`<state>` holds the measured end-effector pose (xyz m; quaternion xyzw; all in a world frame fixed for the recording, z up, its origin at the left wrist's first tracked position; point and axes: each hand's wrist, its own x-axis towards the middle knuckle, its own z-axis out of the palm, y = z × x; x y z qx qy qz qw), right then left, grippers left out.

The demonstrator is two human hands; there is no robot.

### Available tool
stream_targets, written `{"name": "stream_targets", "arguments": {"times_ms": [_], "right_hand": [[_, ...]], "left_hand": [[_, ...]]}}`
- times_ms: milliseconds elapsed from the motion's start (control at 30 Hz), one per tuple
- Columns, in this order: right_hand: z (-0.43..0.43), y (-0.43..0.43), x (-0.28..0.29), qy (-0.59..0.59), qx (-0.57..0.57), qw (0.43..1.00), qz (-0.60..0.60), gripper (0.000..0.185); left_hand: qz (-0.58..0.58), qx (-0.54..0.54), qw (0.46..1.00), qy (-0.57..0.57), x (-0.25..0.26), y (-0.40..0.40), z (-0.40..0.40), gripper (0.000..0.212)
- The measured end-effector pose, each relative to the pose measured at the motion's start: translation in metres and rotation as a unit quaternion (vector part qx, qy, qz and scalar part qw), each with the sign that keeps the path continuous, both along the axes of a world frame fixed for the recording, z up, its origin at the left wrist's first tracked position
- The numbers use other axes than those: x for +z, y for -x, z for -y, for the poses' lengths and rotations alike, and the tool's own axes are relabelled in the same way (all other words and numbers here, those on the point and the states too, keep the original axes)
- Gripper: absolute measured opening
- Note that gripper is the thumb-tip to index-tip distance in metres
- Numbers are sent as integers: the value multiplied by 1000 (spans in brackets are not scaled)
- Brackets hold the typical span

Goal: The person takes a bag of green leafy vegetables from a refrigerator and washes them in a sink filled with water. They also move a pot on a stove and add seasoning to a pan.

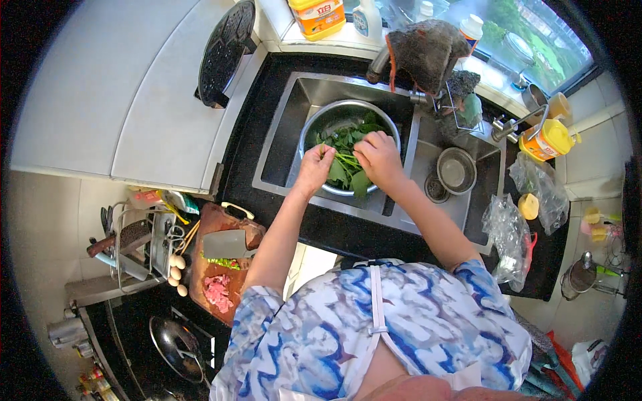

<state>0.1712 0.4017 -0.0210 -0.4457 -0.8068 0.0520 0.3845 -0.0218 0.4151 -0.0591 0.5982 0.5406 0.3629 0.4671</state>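
Note:
A round stainless steel bowl (310, 125) stands in the larger basin of a double sink (301, 95). Leafy green vegetables (346, 143) with long thin stems fill part of it. My left hand (316, 168) pinches the stems at the bowl's near left side. Over the right side, my right hand (378, 158) has its fingers curled on the same greens, its fingertips partly hidden. Some broad leaves hang over the bowl's near rim between the two hands.
Left of me, a wooden cutting board (200, 265) bears a cleaver (223, 244), chopped greens and raw meat (218, 293). Several eggs (175, 273) lie beside it, near a wok (175, 346). A small metal bowl (456, 170) sits in the right basin, below the faucet (504, 129). Plastic bags (506, 235) lie on the right counter.

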Motion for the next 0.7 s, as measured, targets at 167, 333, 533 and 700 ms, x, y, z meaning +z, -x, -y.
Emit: {"name": "stream_targets", "arguments": {"times_ms": [167, 333, 533, 700], "right_hand": [[3, 12, -21, 53, -13, 993, 107, 8], [-6, 20, -41, 137, -37, 981, 128, 7], [-20, 32, -59, 179, 3, 973, 149, 11], [-43, 33, -96, 240, -159, 952, -109, 17]], "left_hand": [[85, 36, 995, 48, -20, -1, -12, 19], [88, -24, 992, 86, -20, -3, -11, 22], [-101, -89, 989, -66, -26, -1, -8, 17], [-182, -102, 960, -187, -13, -7, -5, 11]]}}
